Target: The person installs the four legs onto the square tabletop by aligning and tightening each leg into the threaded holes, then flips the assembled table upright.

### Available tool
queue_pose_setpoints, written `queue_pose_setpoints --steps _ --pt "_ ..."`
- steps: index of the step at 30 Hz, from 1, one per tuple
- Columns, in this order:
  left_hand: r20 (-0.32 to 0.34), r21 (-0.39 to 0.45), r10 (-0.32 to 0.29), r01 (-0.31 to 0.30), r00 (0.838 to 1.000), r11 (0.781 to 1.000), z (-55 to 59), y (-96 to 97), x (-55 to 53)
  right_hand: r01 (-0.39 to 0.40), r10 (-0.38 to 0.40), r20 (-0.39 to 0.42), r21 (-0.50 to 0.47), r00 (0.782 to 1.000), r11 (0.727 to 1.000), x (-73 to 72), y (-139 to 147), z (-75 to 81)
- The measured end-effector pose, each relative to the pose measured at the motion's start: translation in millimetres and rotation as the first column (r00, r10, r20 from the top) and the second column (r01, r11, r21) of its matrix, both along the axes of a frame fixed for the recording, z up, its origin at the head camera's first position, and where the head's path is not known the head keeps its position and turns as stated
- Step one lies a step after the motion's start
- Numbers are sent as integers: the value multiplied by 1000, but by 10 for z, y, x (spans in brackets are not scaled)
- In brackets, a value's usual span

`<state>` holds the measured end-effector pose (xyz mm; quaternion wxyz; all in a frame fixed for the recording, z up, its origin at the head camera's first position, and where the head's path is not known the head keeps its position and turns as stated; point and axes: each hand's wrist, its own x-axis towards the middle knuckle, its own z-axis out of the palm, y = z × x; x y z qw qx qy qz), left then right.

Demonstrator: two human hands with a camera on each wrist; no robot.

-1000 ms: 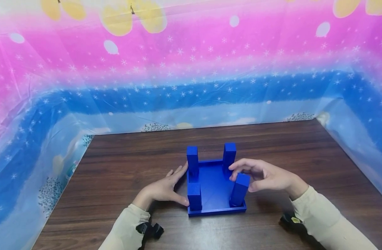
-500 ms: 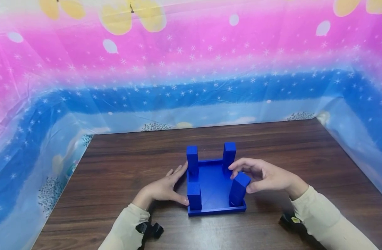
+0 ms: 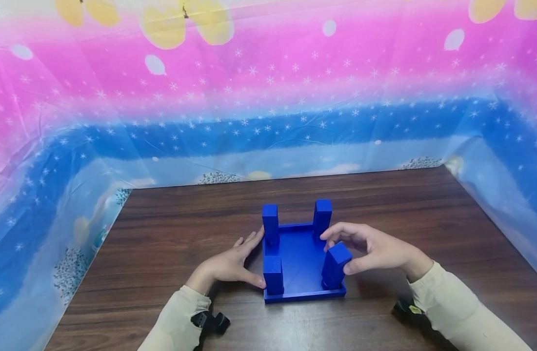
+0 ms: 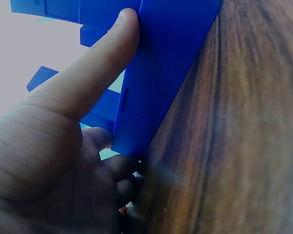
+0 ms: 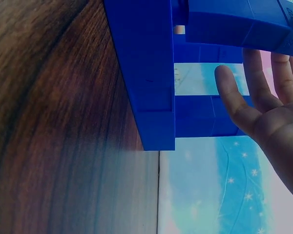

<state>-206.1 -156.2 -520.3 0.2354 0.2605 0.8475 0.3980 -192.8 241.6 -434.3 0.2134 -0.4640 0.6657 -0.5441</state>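
Note:
A shallow blue rectangular base (image 3: 300, 268) with a raised rim lies on the table, a square blue leg standing at each corner, like a small upturned table. My right hand (image 3: 380, 251) holds the near right leg (image 3: 334, 275), thumb on its right side and fingers behind it. That leg is turned out of line with the base and leans slightly right. In the right wrist view, fingers (image 5: 230, 90) show beyond the leg (image 5: 224, 27). My left hand (image 3: 226, 265) is spread along the base's left side; its thumb (image 4: 105, 66) presses near the front left leg (image 3: 273, 276).
The brown wood-grain table (image 3: 185, 209) surrounds the base. A pink and blue patterned cloth (image 3: 268, 126) hangs behind it and along both sides. Black wrist devices (image 3: 211, 322) are strapped at both cuffs.
The near right leg has turned about its length, so a corner now faces more forward. My right thumb has shifted slightly left with it. The left hand and the base stay in place.

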Motion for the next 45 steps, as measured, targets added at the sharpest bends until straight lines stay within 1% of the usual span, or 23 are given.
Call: queue_pose_setpoints --steps 3,6,8,10,13,17,20,23,26,30,32,34,37,39,41,45 --pt "-2 -2 2 -2 1000 1000 18 5 8 10 -10 -17 6 1000 1000 7 -5 2" --pt "-14 -9 -4 4 1000 1000 132 30 67 19 -19 -32 13 999 1000 14 -9 8" --pt "-15 -22 -13 13 1000 1000 259 64 121 30 -29 -37 26 999 999 23 -9 16" --pt "-16 -33 -17 16 1000 999 349 87 160 44 -42 -38 41 998 998 31 -10 22" --pt "-8 -20 -18 18 1000 1000 391 96 182 55 -53 -41 55 998 997 38 -4 24" --pt "-23 14 -19 19 1000 1000 289 64 161 42 -40 -49 43 998 998 30 1 12" --pt "-29 5 -13 14 999 1000 266 56 157 26 -24 -53 35 998 999 20 3 5" --pt "-20 -2 -5 5 1000 1000 310 60 173 8 -7 -47 29 999 1000 14 5 4" --pt "-10 -17 -5 5 1000 1000 359 72 186 -30 30 -37 17 999 999 1 19 10" --pt "-11 -21 -7 6 1000 1000 365 78 183 -113 112 -43 -19 993 993 -31 47 17" --pt "-17 -19 -8 7 1000 1000 353 77 182 -143 141 -65 -33 988 989 -46 59 13" --pt "-16 -7 -10 10 1000 1000 342 71 178 -146 143 -77 -35 987 989 -54 66 11" --pt "-19 -5 -16 16 1000 1000 338 66 174 -118 115 -86 -25 990 993 -58 64 9" --pt "-13 -6 -15 15 1000 1000 362 72 181 -111 108 -79 -27 991 993 -57 56 7" --pt "-8 -16 -11 11 1000 1000 386 81 187 -132 128 -79 -39 989 990 -59 45 4" --pt "6 -16 -5 5 1000 1000 424 95 199 -207 201 -84 -73 976 976 -67 30 -14"
